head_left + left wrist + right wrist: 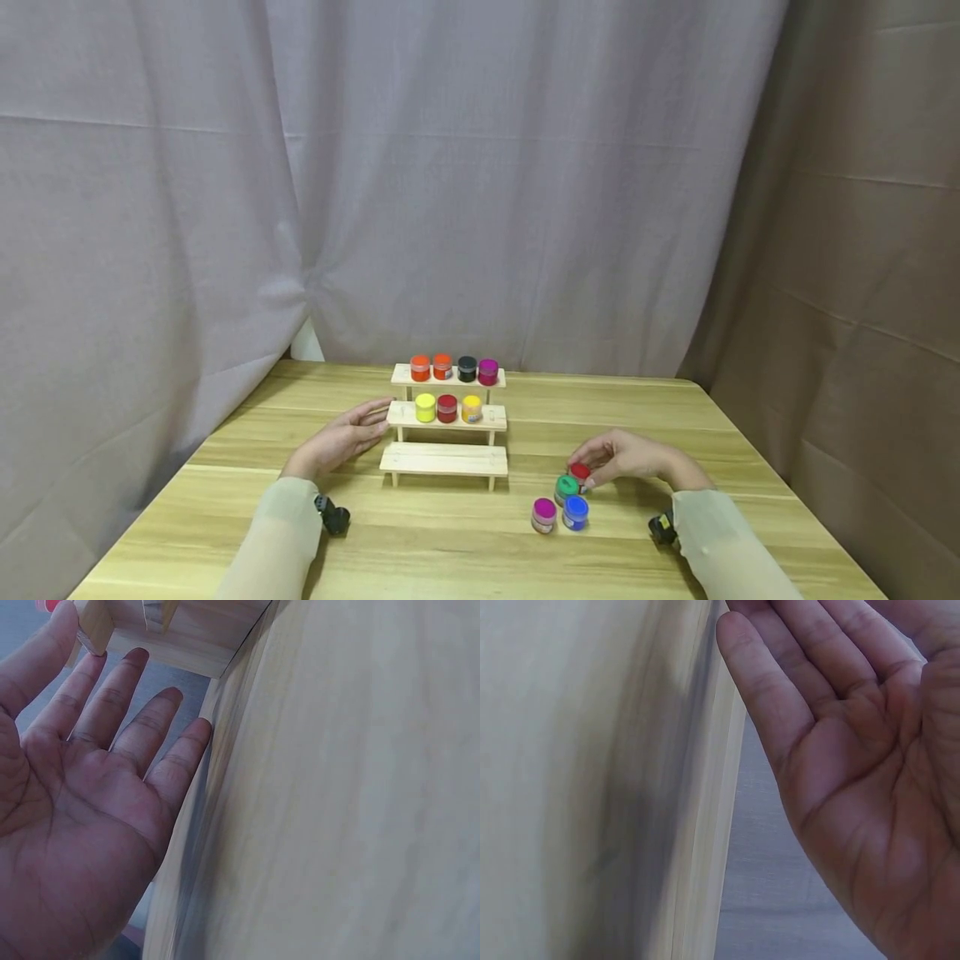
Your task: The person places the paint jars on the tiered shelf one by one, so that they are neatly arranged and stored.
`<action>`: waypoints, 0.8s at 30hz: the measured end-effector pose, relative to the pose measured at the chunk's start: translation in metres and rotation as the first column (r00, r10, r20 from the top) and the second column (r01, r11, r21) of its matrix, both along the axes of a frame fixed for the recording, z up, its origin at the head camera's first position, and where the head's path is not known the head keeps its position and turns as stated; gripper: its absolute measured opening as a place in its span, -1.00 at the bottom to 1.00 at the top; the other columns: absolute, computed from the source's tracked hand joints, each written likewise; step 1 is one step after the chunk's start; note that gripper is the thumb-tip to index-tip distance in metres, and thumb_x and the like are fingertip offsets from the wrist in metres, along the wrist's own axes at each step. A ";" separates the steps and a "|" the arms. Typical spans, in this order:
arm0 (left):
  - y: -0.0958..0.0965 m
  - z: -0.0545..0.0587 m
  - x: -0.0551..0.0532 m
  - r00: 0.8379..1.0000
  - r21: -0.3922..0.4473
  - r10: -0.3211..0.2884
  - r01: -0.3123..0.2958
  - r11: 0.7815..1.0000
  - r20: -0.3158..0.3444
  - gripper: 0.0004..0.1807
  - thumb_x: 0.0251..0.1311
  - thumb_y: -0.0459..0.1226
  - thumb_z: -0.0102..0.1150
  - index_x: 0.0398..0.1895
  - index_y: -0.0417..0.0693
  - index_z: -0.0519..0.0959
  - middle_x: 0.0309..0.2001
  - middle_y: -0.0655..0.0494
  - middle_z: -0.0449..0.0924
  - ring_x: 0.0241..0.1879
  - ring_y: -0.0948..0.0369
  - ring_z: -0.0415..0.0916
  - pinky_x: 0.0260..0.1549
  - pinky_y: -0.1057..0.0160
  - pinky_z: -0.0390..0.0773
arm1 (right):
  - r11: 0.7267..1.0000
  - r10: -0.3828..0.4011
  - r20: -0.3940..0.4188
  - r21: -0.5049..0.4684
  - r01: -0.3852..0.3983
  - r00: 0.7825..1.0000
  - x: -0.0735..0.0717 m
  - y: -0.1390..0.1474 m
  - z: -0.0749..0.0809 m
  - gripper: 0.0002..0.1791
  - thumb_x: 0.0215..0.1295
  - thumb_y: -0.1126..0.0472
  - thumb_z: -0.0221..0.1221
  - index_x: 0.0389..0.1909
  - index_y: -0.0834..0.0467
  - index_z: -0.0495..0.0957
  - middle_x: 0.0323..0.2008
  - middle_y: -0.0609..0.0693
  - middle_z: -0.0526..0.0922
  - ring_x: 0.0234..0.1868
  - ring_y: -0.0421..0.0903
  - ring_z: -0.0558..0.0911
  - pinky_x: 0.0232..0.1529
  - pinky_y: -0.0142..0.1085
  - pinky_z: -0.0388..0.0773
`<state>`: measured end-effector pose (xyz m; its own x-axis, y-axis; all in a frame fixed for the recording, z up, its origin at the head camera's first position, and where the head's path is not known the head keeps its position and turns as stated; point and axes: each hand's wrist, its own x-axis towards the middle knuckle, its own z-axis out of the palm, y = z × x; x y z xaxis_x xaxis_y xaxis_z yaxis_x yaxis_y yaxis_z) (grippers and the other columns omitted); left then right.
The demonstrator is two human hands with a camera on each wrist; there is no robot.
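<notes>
A three-tier wooden stand [444, 457] holds small paint jars. On its top tier are two orange jars, a black jar [467, 369] and a magenta jar [488, 372]; yellow [425, 407], red [447, 408] and orange-yellow [472, 408] jars sit on the middle tier. My left hand [347, 437], fingers extended, touches the stand's left side; its palm faces the left wrist camera. At the right, my right hand [626, 457] pinches a red-lidded jar [579, 473] between thumb and fingers. That jar is hidden in the right wrist view.
Close to the right hand stand a green-lidded jar [567, 488], a blue-lidded jar [575, 512] and a magenta-lidded jar [544, 514] on the wooden table [420, 550]. Grey curtains [495, 183] hang behind the table and along its sides.
</notes>
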<state>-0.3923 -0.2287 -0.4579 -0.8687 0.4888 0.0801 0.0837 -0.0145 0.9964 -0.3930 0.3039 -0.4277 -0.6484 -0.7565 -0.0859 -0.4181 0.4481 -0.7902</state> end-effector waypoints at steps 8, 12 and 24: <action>0.000 0.000 0.000 1.000 -0.009 -0.004 0.004 1.000 -0.006 -0.25 0.50 -0.28 0.04 0.61 -0.15 -0.05 0.57 -0.29 -0.12 0.53 -0.14 -0.07 0.50 -0.08 -0.01 | 1.000 -0.012 0.001 -0.007 0.012 1.000 0.000 0.000 -0.001 -0.60 0.27 0.26 0.36 0.12 0.26 0.62 -0.02 0.10 0.73 0.03 0.02 0.69 0.01 -0.34 0.66; 0.000 0.000 0.000 1.000 -0.003 0.001 -0.001 1.000 0.000 -0.26 0.49 -0.29 0.04 0.61 -0.15 -0.04 0.57 -0.29 -0.11 0.53 -0.14 -0.07 0.50 -0.08 -0.01 | 0.999 -0.045 -0.030 0.017 0.045 0.999 -0.001 0.000 -0.001 -0.61 0.27 0.20 0.38 0.10 0.20 0.65 -0.04 0.04 0.75 0.02 -0.03 0.70 0.02 -0.36 0.64; 0.000 0.001 0.000 1.000 -0.006 0.007 -0.007 1.000 0.008 -0.27 0.49 -0.29 0.04 0.61 -0.13 -0.02 0.57 -0.29 -0.10 0.54 -0.13 -0.09 0.50 -0.08 -0.01 | 0.998 -0.056 -0.088 -0.004 0.056 0.995 -0.004 -0.004 0.003 -0.63 0.28 0.17 0.37 0.09 0.13 0.66 -0.07 -0.02 0.76 0.01 -0.04 0.70 0.02 -0.36 0.64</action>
